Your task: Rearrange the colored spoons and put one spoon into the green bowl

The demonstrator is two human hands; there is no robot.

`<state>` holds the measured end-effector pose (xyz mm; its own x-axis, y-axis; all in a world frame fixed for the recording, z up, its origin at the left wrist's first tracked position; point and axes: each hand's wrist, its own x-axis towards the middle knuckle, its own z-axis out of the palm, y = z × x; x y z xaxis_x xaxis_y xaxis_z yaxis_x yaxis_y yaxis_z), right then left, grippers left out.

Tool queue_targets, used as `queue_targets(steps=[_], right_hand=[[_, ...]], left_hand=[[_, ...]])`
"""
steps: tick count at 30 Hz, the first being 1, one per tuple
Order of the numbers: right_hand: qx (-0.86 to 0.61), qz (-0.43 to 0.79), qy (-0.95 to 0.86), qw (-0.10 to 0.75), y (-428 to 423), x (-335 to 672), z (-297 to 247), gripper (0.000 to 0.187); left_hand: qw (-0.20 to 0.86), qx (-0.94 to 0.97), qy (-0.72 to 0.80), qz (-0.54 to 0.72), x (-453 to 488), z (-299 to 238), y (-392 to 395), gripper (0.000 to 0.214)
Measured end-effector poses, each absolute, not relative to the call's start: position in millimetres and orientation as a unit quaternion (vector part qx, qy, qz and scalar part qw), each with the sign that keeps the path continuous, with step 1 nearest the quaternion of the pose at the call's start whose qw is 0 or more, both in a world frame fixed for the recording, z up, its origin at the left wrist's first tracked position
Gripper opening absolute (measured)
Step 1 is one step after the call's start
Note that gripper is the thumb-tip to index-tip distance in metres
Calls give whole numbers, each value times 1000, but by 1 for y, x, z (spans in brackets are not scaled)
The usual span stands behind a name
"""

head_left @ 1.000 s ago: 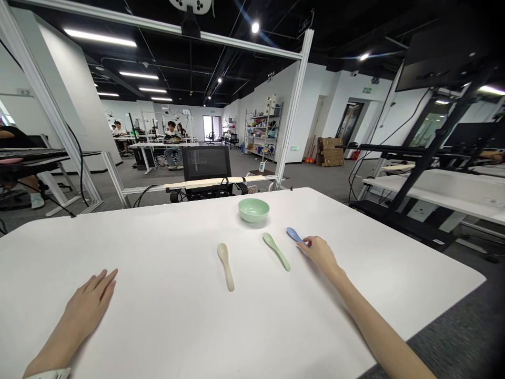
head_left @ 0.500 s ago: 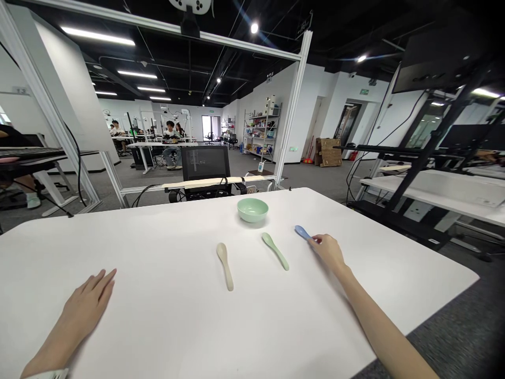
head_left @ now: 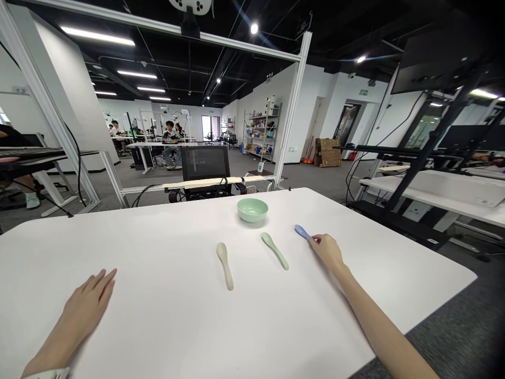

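Since a second ago, the blue spoon [head_left: 301,231] and the right hand [head_left: 328,250] have shifted rightward, farther from the green spoon [head_left: 275,251]. That forearm slants in from the lower right, its fingers pinched together on the blue handle, mostly covering it. Palm down on the smooth white counter [head_left: 165,326], the left hand [head_left: 87,297] lies with fingers extended, slightly parted, holding nothing. Oval-headed and slim, the green spoon and cream spoon [head_left: 225,266] lie before a round, glossy green bowl [head_left: 252,210].

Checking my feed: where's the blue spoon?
In the head view, the blue spoon is right of centre, just right of the green spoon, its near end held by the right hand.
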<state>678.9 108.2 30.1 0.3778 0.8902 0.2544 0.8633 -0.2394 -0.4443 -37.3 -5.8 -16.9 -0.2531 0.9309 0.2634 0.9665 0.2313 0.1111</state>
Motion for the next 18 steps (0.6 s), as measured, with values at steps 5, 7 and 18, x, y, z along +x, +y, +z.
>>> queue_targets(steps=[5, 7, 18], right_hand=[[-785, 24, -558, 268, 109, 679, 29, 51], [-786, 22, -556, 269, 109, 678, 29, 52], [-768, -58, -581, 264, 109, 675, 33, 41]], left_hand=[[75, -606, -783, -114, -36, -17, -7, 83], [77, -606, -783, -116, -37, -18, -7, 82], [77, -608, -782, -115, -40, -22, -6, 80]])
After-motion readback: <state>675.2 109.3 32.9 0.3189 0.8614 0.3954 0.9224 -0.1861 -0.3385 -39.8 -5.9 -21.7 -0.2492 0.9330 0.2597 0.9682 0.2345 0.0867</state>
